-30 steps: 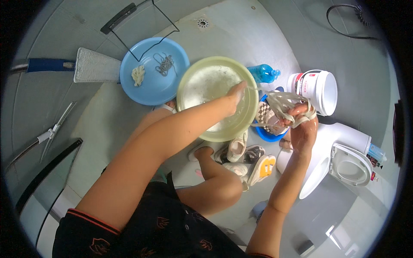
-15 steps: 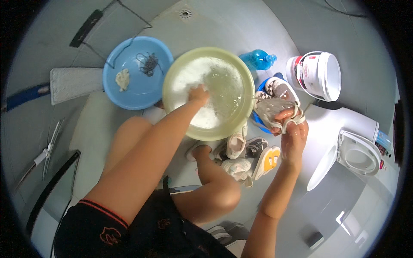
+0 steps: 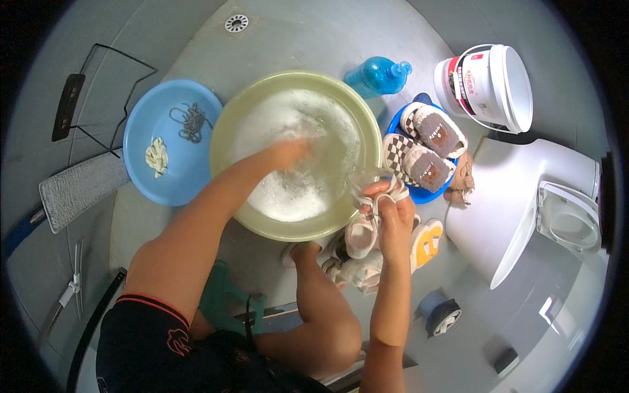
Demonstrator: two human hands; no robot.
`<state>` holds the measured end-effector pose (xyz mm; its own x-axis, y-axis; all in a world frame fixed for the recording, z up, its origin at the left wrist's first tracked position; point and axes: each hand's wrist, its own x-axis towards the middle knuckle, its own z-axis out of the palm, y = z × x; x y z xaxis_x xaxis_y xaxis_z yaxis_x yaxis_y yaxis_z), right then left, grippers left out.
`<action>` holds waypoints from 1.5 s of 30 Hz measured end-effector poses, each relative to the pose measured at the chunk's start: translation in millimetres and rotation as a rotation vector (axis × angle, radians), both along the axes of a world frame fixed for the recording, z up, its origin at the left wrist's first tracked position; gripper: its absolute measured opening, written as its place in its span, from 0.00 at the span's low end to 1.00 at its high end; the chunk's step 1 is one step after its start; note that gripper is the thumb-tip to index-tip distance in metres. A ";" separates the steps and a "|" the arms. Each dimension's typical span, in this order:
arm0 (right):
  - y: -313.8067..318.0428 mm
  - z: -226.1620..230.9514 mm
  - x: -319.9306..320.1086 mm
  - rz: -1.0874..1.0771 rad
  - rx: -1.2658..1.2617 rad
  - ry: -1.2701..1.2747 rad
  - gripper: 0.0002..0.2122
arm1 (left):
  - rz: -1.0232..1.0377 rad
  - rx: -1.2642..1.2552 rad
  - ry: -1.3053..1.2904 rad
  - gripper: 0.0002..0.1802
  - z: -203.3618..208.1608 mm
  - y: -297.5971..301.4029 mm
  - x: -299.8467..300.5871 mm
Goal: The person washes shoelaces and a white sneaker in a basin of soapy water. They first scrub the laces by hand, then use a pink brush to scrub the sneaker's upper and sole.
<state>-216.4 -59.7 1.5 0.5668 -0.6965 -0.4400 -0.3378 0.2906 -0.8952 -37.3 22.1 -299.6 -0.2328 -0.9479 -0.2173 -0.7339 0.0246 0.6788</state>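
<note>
A pale green tub [image 3: 230, 124] of sudsy water stands in the middle. My left hand [image 3: 293, 153] is down in its foam, fingers smeared by motion and half under the water. Beside the tub's right rim, my right hand [image 3: 393, 208] is closed round wet, looped white shoelaces [image 3: 397, 192], with a blurred see-through part hanging toward the tub. To the left, a light blue basin [image 3: 141, 177] holds a tangle of grey laces [image 3: 190, 122] and a small cream-white bundle [image 3: 156, 156].
Behind the tub stands a blue bottle [image 3: 378, 76]. To the right are checkered slippers [image 3: 419, 160] in a blue basin, a white bucket [image 3: 485, 88] on its side and a toilet [image 3: 498, 209]. Several shoes [image 3: 361, 237] sit below the tub. A mop [image 3: 85, 190] lies left; a green stool [image 3: 226, 301] is under me.
My right hand has brought the laces leftward and down to the tub's rim. My left hand still works in the suds. The view has shifted, showing the slippers fully.
</note>
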 end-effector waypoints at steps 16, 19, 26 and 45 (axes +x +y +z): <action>5.3 58.3 43.8 0.113 0.277 -0.150 0.11 | 0.118 0.119 -0.476 0.15 26.4 -1.8 -19.4; 18.4 81.6 88.2 0.411 -0.039 0.074 0.10 | 0.307 0.319 -0.387 0.19 87.4 7.3 -43.9; 92.1 83.0 184.3 0.652 -0.171 -0.072 0.12 | 0.867 0.148 -0.151 0.17 88.8 65.2 -90.0; 103.8 -42.2 209.8 0.616 -0.468 -0.048 0.11 | 1.088 0.001 0.137 0.14 84.5 58.7 -56.8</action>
<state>-6.6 44.1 -40.7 0.9231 -0.3572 -0.1428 -0.2737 -0.3491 -0.8962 -94.1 80.8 -215.1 0.7063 -0.6608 -0.2539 -0.2810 -0.5909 0.7562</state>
